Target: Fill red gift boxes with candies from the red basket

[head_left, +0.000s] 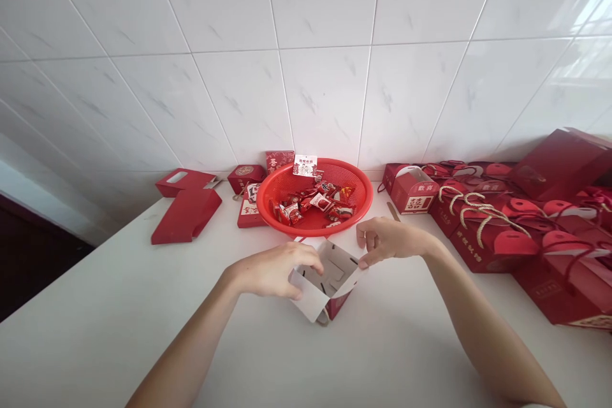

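In the head view, a small red gift box [342,306] stands on the table with its top flaps folded outward, its white inside showing. My left hand [280,268] is over the box's left side, fingers apart and the thumb by the left flap. On the right, my right hand [394,239] has its thumb and a finger at the edge of the right flap, pinching it, with the other fingers curled. Just behind the box sits a red plastic basket [315,229] of wrapped candies [320,203].
Many finished red boxes [492,229] with rope handles crowd the right side. Folded red cartons [186,217] lie at the back left. Small red boxes [246,177] stand beside the basket. A tiled wall [325,95] closes off the back of the white table [239,357].
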{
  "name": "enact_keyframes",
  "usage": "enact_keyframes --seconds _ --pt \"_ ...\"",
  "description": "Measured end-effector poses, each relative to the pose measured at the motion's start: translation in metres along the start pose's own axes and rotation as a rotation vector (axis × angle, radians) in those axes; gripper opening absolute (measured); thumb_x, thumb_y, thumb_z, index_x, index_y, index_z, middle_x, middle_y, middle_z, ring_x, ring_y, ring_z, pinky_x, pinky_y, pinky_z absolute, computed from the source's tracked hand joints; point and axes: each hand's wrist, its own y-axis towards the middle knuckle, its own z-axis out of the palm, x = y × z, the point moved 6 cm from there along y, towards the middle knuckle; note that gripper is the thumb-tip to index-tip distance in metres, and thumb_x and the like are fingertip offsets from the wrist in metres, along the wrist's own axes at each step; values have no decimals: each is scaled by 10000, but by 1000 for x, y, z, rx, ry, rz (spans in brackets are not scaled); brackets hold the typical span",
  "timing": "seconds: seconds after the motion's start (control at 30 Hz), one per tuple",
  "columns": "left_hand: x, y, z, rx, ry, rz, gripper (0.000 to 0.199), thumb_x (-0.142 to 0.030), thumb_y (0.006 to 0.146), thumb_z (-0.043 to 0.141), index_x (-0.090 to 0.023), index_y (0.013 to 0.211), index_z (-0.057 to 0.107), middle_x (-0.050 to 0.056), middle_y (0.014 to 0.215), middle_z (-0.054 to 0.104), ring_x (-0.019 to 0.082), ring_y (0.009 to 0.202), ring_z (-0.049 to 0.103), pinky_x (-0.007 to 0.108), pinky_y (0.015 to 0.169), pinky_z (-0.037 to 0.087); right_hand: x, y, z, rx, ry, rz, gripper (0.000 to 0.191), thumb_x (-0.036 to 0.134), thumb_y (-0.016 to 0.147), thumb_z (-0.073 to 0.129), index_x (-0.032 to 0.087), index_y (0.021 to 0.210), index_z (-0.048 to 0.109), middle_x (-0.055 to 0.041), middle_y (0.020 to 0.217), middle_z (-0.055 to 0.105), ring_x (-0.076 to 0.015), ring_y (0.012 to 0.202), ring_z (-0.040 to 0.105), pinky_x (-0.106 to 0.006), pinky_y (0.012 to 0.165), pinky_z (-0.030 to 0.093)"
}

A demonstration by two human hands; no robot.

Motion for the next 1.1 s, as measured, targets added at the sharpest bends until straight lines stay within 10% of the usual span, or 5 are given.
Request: enact_keyframes --seconds 0.43,0.73,1.1 --pt "-10 -15 -21 -249 -150 174 235 -334 886 651 -218 1080 715 41 1133 718 208 1022 664 302 905 510 30 -21 -25 -322 115 -289 333 513 819 686 190 780 614 6 628 587 -128 570 536 -257 526 411" --pt "82 30 -75 -587 -222 -16 305 -431 853 592 -185 992 705 98 1125 735 272 1066 674 415 996 517 7 54 -47 -609 292 -361 266 424 761 672 192 679 572 -9 648 614 -135 590 537 -266 551 417" --pt "135 119 -93 -222 144 -313 671 -493 605 806 -242 1214 678 112 1237 698 361 1144 629 366 926 477 5 108 -48 -555 411 -275 129 280 755 651 192 682 591 -17 676 642 -151 617 599 -271 584 467"
